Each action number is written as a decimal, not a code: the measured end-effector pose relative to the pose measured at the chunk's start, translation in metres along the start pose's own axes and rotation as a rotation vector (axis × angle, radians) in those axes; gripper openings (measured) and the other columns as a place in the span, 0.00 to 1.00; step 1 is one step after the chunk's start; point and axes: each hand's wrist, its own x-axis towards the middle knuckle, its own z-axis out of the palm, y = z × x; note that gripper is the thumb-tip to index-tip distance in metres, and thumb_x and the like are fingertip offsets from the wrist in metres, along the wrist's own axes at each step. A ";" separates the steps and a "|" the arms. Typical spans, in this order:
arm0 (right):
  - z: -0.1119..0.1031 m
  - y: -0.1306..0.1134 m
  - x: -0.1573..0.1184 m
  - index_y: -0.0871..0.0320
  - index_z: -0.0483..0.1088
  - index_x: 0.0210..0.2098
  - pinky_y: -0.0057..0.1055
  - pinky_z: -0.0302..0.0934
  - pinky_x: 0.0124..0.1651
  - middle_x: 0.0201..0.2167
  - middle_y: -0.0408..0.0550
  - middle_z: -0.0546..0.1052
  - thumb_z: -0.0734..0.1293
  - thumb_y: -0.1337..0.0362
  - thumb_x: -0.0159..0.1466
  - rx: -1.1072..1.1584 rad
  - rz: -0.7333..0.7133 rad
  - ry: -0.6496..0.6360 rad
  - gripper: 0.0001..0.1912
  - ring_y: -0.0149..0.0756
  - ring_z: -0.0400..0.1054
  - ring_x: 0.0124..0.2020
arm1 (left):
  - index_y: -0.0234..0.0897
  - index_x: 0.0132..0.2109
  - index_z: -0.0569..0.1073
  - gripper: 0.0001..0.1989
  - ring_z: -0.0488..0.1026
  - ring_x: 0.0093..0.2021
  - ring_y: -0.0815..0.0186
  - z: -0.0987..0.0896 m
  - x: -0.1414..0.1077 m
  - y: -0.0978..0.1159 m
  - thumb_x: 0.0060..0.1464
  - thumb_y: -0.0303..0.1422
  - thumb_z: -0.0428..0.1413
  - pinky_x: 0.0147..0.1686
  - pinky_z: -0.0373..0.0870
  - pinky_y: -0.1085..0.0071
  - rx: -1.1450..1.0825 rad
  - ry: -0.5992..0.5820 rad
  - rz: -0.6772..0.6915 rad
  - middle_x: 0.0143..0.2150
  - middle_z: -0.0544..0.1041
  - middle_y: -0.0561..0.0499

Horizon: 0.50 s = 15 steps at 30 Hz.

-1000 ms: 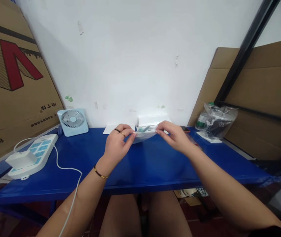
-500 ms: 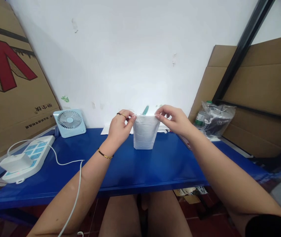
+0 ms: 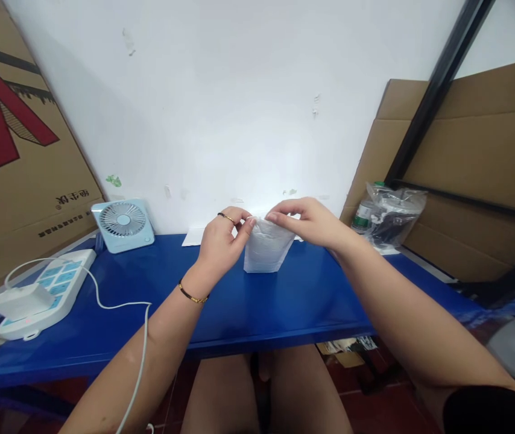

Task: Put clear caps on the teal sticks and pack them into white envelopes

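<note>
A white, slightly wrinkled bag (image 3: 266,250) stands upright on the blue table (image 3: 239,307), its top edge bunched between my hands. My left hand (image 3: 224,238) pinches the bag's upper left corner between thumb and fingers. On the middle of the same top edge, my right hand (image 3: 305,223) is closed, thumb and forefinger pressed against it. The bag's contents are hidden. Behind it lie some white sheets (image 3: 192,237), mostly covered by my hands and the bag.
A light blue fan (image 3: 124,226) stands at the back left, near a white power strip (image 3: 65,298) with a plugged-in charger (image 3: 22,301) and its cable (image 3: 146,331). On the right are a bottle (image 3: 363,216) and a clear plastic bag (image 3: 397,214). Cardboard flanks both sides.
My right hand has moved left along the bag's top edge, closer to my left hand, gathering the opening. The green tip that stuck out above the bag no longer shows.
</note>
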 end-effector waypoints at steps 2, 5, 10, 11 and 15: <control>-0.003 -0.001 -0.004 0.59 0.74 0.36 0.28 0.56 0.34 0.33 0.47 0.76 0.63 0.55 0.60 -0.025 -0.009 -0.033 0.14 0.34 0.66 0.34 | 0.37 0.36 0.70 0.10 0.68 0.33 0.69 0.002 0.001 -0.002 0.58 0.37 0.48 0.35 0.63 0.72 0.004 0.005 -0.017 0.33 0.73 0.52; -0.008 0.006 -0.003 0.59 0.74 0.32 0.28 0.56 0.33 0.30 0.47 0.76 0.67 0.56 0.56 -0.125 -0.013 -0.015 0.12 0.34 0.67 0.32 | 0.37 0.36 0.71 0.10 0.68 0.31 0.69 0.003 0.008 -0.010 0.58 0.37 0.48 0.33 0.63 0.73 -0.002 0.024 -0.075 0.33 0.74 0.52; -0.013 0.027 0.011 0.58 0.75 0.32 0.29 0.58 0.34 0.33 0.48 0.76 0.65 0.58 0.58 -0.204 -0.026 0.180 0.10 0.35 0.68 0.34 | 0.36 0.36 0.71 0.10 0.68 0.34 0.68 0.002 0.034 -0.024 0.57 0.37 0.49 0.35 0.63 0.72 0.020 0.112 -0.061 0.36 0.74 0.51; -0.013 0.031 0.016 0.58 0.75 0.31 0.30 0.58 0.34 0.33 0.48 0.76 0.66 0.58 0.58 -0.219 -0.025 0.185 0.10 0.35 0.68 0.34 | 0.36 0.36 0.72 0.10 0.68 0.34 0.68 0.003 0.041 -0.028 0.57 0.37 0.50 0.35 0.63 0.72 0.027 0.095 -0.057 0.35 0.74 0.51; -0.013 0.046 0.033 0.59 0.76 0.32 0.31 0.59 0.34 0.30 0.46 0.76 0.65 0.58 0.58 -0.267 0.035 0.234 0.11 0.33 0.67 0.29 | 0.36 0.34 0.73 0.10 0.67 0.30 0.69 0.007 0.064 -0.039 0.54 0.37 0.52 0.32 0.62 0.71 0.058 0.064 -0.086 0.35 0.74 0.51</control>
